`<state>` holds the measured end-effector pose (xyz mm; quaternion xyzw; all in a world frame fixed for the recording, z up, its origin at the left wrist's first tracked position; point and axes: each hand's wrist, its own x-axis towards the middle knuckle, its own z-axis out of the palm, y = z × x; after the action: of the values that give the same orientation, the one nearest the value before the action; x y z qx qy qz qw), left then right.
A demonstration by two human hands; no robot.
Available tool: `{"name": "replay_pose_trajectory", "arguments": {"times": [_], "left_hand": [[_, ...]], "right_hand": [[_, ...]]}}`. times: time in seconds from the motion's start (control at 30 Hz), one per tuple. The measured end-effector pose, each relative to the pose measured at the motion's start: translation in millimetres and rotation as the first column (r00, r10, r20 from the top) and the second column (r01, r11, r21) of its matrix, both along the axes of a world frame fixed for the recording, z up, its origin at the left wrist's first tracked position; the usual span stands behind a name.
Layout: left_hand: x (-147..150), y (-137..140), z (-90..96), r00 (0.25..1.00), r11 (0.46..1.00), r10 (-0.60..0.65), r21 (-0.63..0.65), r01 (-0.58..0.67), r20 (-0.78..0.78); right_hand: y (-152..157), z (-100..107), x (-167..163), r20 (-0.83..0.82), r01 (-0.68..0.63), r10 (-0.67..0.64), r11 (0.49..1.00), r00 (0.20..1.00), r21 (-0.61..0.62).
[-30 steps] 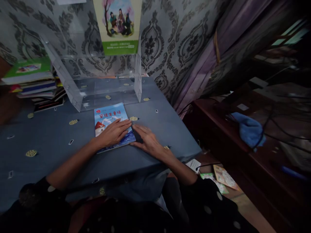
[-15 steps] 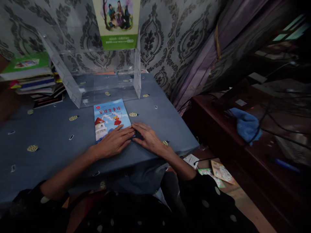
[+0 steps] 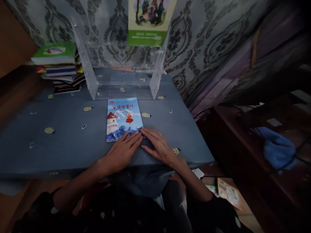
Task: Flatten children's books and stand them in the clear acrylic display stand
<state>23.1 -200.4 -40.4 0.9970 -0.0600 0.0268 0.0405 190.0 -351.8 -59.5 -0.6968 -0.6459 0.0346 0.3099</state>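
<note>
A blue picture-covered book (image 3: 122, 118) lies flat and closed on the cloth-covered table (image 3: 73, 142), its cover showing red lettering, a white tower and waves. My left hand (image 3: 123, 149) lies open with its fingers stretched over the book's lower right part. Beside it my right hand (image 3: 157, 145) has its fingers out straight, the tips at the book's lower right corner and close to the left fingertips. Neither hand grips anything.
Behind the book stands a clear acrylic rack (image 3: 125, 92) holding a green-edged book (image 3: 148, 37) upright. A stack of books (image 3: 59, 64) sits at the back left. On the right, a dark red cabinet (image 3: 233, 139) carries a blue cloth (image 3: 277, 149) and cables.
The camera view has shifted, so the table and book appear further right. My hands have slid down the book towards me, uncovering more of the waves on the cover.
</note>
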Motion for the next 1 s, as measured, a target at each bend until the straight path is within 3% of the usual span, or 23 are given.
{"name": "replay_pose_trajectory", "arguments": {"times": [0.4, 0.6, 0.8, 1.0], "left_hand": [[-44.4, 10.0, -7.2, 0.984, 0.987, 0.135, -0.104, -0.124, 0.117], [-62.6, 18.7, -13.6, 0.963, 0.978, 0.186, -0.135, -0.161, 0.193], [-76.9, 26.7, -18.4, 0.946, 0.961, 0.243, -0.184, -0.205, 0.216], [-73.4, 24.5, -11.9, 0.942, 0.956, 0.238, -0.229, -0.184, 0.236]], "right_hand": [[5.5, 13.2, -12.7, 0.121, -0.026, 0.031, 0.999, 0.992, -0.048], [34.5, 32.7, -40.1, 0.095, -0.203, 0.216, 0.97, 0.972, -0.136], [65.3, 43.9, -58.6, 0.073, -0.289, 0.31, 0.934, 0.948, -0.21], [88.7, 43.4, -62.2, 0.022, -0.351, 0.365, 0.909, 0.931, -0.225]]}}
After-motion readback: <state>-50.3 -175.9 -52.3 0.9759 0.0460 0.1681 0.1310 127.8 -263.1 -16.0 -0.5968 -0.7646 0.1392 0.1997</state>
